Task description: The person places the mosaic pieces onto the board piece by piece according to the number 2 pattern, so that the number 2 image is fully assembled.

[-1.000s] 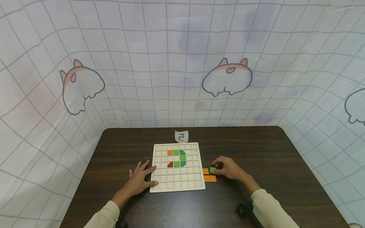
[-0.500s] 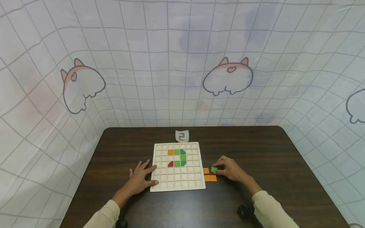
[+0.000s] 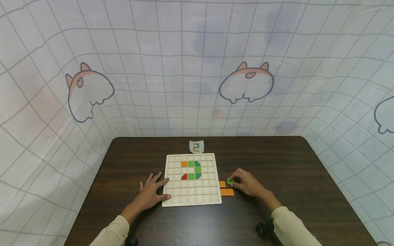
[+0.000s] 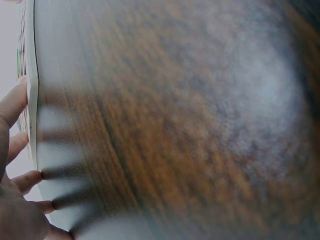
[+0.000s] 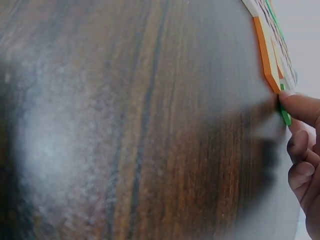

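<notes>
In the head view a cream grid board (image 3: 172, 191) lies on the dark wooden table. Set into its cells are an orange square (image 3: 184, 164), several green pieces (image 3: 191, 164) and a red quarter-round piece (image 3: 184, 176). My left hand (image 3: 149, 193) rests with spread fingers at the board's left edge, thumb and index finger over the rim. Right of the board, my right hand (image 3: 246, 182) pinches a small green square tile (image 3: 230, 180) between thumb and index finger. The right wrist view shows the thumb across this green tile (image 5: 285, 113), its other fingers curled.
Three orange square tiles (image 3: 226, 192) lie against the board's right side, close to the right hand. Behind the board stands a small curled paper card (image 3: 196, 147) with a coloured pattern. A patterned cloth (image 3: 197, 85) hangs around the table's back and sides.
The green tile has shifted slightly away from me in the right hand's fingers, and the fingertips now cover more of it. The left hand and the board stay in place.
</notes>
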